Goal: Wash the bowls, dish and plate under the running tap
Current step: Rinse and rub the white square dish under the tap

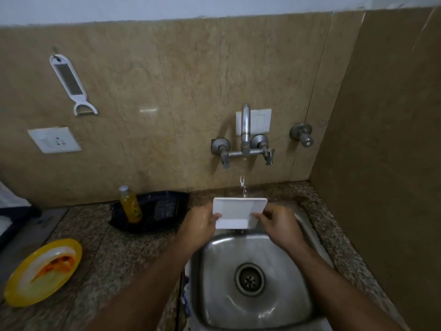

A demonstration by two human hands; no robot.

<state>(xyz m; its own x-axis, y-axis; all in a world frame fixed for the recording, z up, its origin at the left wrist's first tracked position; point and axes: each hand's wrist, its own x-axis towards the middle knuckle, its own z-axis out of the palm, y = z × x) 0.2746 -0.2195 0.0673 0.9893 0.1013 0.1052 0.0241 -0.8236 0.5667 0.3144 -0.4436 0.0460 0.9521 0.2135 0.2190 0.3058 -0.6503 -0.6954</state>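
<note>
A white square dish point(238, 212) is held over the far end of the steel sink point(281, 306). My left hand point(199, 225) grips its left edge with the thumb on top. My right hand point(278, 225) pinches its right edge. A thin stream of water point(243, 187) falls from the wall tap point(245, 130) onto the dish's far rim and drips off its near edge. A yellow plate point(14, 292) with orange smears lies on the counter at the left.
A yellow soap bottle point(130, 204) stands in a black tray point(167, 199) with a scrubber behind the sink's left side. The granite counter point(114, 254) runs left; a wall closes in on the right. A peeler point(71, 84) hangs on the tiled wall.
</note>
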